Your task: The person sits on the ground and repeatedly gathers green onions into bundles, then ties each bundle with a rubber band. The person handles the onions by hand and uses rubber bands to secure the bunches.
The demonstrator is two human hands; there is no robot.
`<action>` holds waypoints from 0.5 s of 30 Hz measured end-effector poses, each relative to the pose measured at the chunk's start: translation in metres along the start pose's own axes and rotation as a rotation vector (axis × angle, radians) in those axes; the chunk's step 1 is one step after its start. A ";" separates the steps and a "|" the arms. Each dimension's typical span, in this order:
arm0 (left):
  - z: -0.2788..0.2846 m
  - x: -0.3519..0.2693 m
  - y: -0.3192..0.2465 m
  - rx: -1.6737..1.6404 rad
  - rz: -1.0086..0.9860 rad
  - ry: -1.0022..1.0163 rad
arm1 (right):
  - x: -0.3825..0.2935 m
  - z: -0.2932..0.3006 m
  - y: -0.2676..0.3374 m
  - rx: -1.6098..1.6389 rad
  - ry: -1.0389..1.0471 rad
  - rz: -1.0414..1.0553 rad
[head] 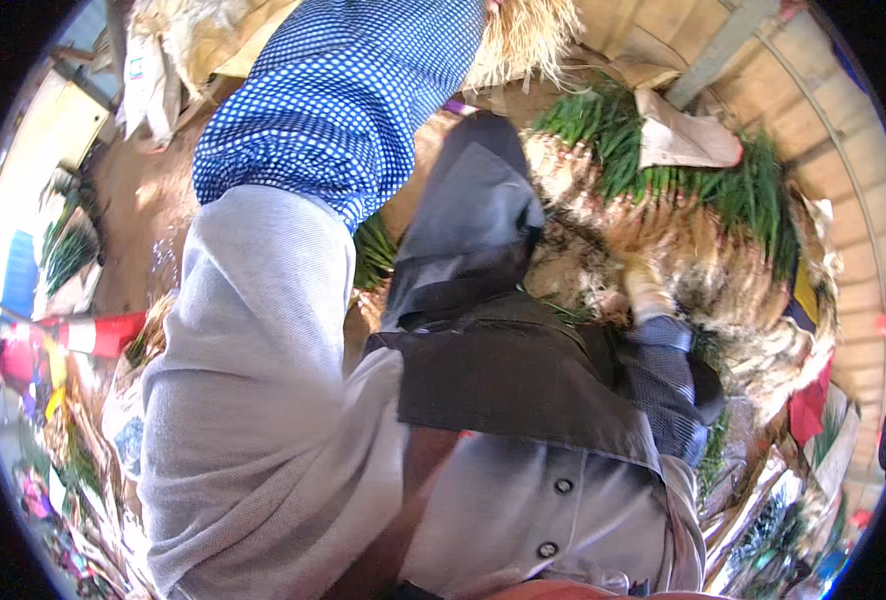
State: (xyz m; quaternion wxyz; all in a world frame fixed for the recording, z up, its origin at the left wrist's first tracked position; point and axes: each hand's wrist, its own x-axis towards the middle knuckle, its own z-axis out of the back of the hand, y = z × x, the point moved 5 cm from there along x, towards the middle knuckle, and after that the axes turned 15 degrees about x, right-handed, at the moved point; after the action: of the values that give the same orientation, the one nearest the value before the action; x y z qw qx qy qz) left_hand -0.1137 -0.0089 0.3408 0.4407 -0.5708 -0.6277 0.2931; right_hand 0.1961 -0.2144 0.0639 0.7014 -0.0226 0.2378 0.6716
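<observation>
My left arm, in a blue-and-white checked sleeve (338, 112), stretches to the top edge. My left hand lies beyond that edge, out of view. Beside the sleeve's end hangs a bunch of pale, stringy roots (529, 37). My right hand (642, 285) is low at the right, blurred, next to soil-covered roots (713, 247) of green onions; whether it grips any of them is not plain. Rows of green onions with dark green leaves (750, 195) lie there, roots towards me. A beige piece of sacking or card (683, 135) covers some of the leaves.
My dark-covered knee (473, 202) stands between my arms. More green leaves (374, 251) show beside it. A red-and-white traffic cone (105, 334) lies at the left, near a person in pink (19, 364). A metal post (720, 56) and plank-like panelling (810, 75) border the right.
</observation>
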 end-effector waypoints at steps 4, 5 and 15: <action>0.026 0.001 -0.017 0.028 -0.058 -0.073 | 0.035 0.101 0.047 0.390 -0.199 0.334; 0.034 0.000 -0.024 0.045 -0.074 -0.102 | 0.034 0.129 0.075 0.698 -0.249 0.619; 0.050 0.007 -0.012 0.014 -0.130 -0.255 | -0.022 0.118 0.262 2.268 2.951 -0.840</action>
State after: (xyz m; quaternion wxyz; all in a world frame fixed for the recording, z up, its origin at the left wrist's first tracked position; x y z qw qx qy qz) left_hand -0.1635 0.0023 0.3305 0.3793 -0.4842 -0.7122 0.3383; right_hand -0.0171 -0.1678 0.2517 0.2533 0.1387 -0.8054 0.5176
